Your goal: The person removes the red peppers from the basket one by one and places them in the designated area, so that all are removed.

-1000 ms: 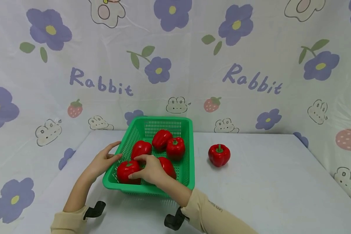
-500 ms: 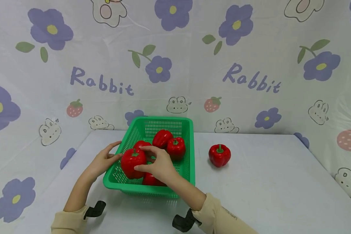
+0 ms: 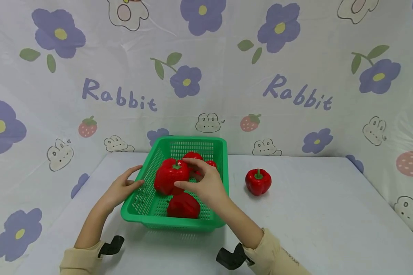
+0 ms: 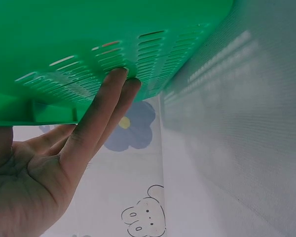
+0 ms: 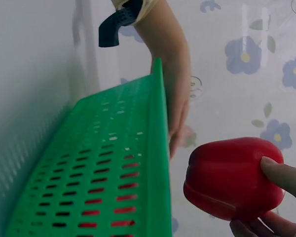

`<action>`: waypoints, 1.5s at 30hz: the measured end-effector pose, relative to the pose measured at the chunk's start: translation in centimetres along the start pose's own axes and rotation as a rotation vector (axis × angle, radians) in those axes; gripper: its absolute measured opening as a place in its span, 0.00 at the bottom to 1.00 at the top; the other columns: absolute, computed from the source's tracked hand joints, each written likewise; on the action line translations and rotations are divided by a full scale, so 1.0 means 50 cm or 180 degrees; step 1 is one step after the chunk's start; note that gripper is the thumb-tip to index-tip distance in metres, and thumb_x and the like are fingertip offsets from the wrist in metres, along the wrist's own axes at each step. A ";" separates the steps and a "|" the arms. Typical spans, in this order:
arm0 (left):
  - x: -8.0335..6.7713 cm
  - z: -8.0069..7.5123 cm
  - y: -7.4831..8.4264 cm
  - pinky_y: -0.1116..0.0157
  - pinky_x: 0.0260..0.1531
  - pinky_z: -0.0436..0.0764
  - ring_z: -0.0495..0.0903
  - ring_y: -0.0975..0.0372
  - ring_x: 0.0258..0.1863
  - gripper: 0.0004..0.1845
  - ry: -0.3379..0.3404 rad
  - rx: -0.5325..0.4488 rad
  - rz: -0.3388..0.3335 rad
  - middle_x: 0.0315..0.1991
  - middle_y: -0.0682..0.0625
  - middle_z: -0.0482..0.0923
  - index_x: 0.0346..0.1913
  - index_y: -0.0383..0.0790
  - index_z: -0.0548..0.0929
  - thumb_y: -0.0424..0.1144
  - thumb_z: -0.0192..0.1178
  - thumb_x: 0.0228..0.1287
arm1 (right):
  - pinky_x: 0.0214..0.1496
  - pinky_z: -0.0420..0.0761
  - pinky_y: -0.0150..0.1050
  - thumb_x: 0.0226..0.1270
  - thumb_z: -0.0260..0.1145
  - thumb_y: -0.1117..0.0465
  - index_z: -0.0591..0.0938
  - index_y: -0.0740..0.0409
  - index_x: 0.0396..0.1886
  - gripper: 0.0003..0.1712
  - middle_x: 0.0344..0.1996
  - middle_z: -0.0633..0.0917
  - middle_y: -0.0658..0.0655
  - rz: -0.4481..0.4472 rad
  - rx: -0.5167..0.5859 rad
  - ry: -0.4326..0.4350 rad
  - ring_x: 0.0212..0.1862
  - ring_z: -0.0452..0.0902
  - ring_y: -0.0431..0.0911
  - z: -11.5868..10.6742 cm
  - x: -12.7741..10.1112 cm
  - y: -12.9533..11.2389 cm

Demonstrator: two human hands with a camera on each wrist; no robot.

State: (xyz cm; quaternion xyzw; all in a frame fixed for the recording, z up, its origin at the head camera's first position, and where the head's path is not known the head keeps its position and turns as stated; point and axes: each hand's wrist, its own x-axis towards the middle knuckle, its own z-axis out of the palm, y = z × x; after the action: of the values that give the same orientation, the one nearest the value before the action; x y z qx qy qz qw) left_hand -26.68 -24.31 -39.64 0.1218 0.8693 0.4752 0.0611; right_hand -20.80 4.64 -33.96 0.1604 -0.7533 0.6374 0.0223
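Before a rabbit-print curtain (image 3: 206,49), at a white table (image 3: 313,214), pinches a red pepper (image 3: 172,177) above the green basket (image 3: 179,222) with the right hand (image 3: 210,185); touches the basket's side with the left hand's (image 3: 118,194) straight fingers, likely to steady it, at a pressure hard to judge.

A basket (image 3: 172,222) is standing on the left part of a table (image 3: 313,214), with a cloth backdrop (image 3: 227,95) hanging behind both and the left hand (image 3: 121,190) touching the basket's left side from outside. Inside, a front pepper (image 3: 183,207) is lying near the front wall, while a rear pepper (image 3: 192,155) and, to its right, a second rear pepper (image 3: 211,163) are sitting farther back. Above the basket, the right hand (image 3: 206,182) is holding a raised pepper (image 3: 170,177), and a lone pepper (image 3: 258,182) is resting on the table to the basket's right.
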 end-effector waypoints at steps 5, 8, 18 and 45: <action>-0.001 0.002 -0.001 0.65 0.33 0.84 0.87 0.58 0.32 0.36 0.0016 0.0036 -0.0023 0.50 0.27 0.80 0.77 0.42 0.51 0.45 0.54 0.73 | 0.57 0.81 0.46 0.56 0.75 0.63 0.76 0.50 0.64 0.34 0.61 0.79 0.54 0.0125 0.0025 0.0151 0.63 0.76 0.52 -0.032 0.004 -0.006; 0.000 0.003 -0.001 0.65 0.33 0.84 0.87 0.57 0.33 0.36 0.0025 0.0045 -0.0026 0.50 0.27 0.80 0.77 0.43 0.52 0.45 0.54 0.73 | 0.58 0.80 0.46 0.56 0.75 0.62 0.75 0.48 0.65 0.35 0.62 0.78 0.54 0.0204 -0.0105 0.0263 0.64 0.75 0.51 -0.054 0.005 -0.007; 0.001 0.004 0.000 0.65 0.31 0.84 0.87 0.58 0.31 0.36 0.0024 0.0021 -0.0020 0.49 0.27 0.81 0.77 0.42 0.51 0.45 0.54 0.73 | 0.65 0.74 0.41 0.59 0.73 0.63 0.71 0.55 0.68 0.37 0.67 0.74 0.56 0.0150 -0.0071 0.0550 0.70 0.68 0.50 -0.141 0.005 0.007; -0.002 0.003 0.005 0.65 0.31 0.84 0.86 0.58 0.31 0.36 0.0063 0.0115 -0.0064 0.49 0.27 0.81 0.77 0.41 0.52 0.45 0.54 0.73 | 0.67 0.70 0.41 0.64 0.70 0.52 0.64 0.51 0.74 0.41 0.72 0.69 0.54 0.0617 -0.0508 0.1533 0.73 0.64 0.49 -0.343 -0.045 0.053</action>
State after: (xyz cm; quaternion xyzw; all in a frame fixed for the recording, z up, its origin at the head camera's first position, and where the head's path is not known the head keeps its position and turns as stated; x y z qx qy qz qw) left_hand -26.50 -24.08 -39.51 0.1094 0.8795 0.4599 0.0551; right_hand -22.31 22.09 -33.85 -0.0709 -0.7860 0.5950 0.1522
